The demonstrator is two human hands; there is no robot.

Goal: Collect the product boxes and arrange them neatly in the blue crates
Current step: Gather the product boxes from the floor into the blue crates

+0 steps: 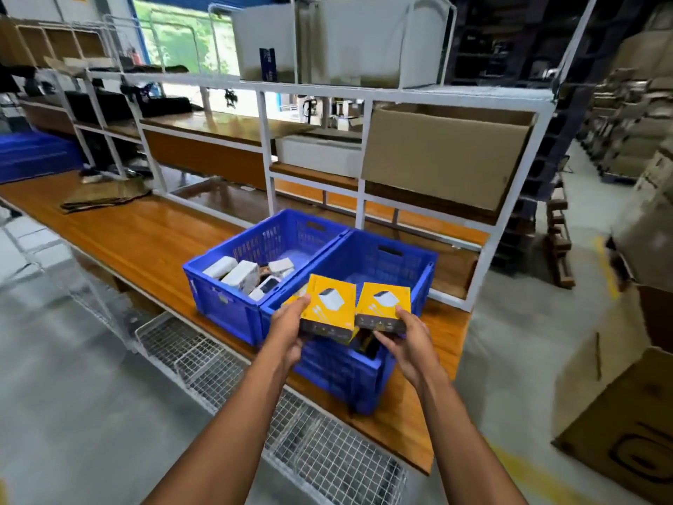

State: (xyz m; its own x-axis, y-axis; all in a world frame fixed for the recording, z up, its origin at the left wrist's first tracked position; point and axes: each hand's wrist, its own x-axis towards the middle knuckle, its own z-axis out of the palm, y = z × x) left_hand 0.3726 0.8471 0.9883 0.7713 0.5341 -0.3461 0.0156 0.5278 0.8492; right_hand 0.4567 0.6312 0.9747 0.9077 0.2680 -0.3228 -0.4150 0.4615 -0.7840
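Two blue crates stand side by side on the wooden bench. The left crate (222, 304) holds several white devices (240, 275). Over the near part of the right crate (418, 264) I hold two yellow product boxes. My left hand (289, 324) grips the left yellow box (329, 304) by its near left corner. My right hand (408, 338) grips the right yellow box (384, 304) at its near edge. Both boxes lie flat, picture side up, almost touching. More yellow boxes show dimly in the crate below them.
A white metal shelf frame (358, 209) stands behind the crates with a large cardboard box (444, 151) on it. Wire baskets (320, 442) hang under the bench edge. Cardboard cartons (619, 406) sit on the floor at right. Flat cardboard (98, 200) lies far left on the bench.
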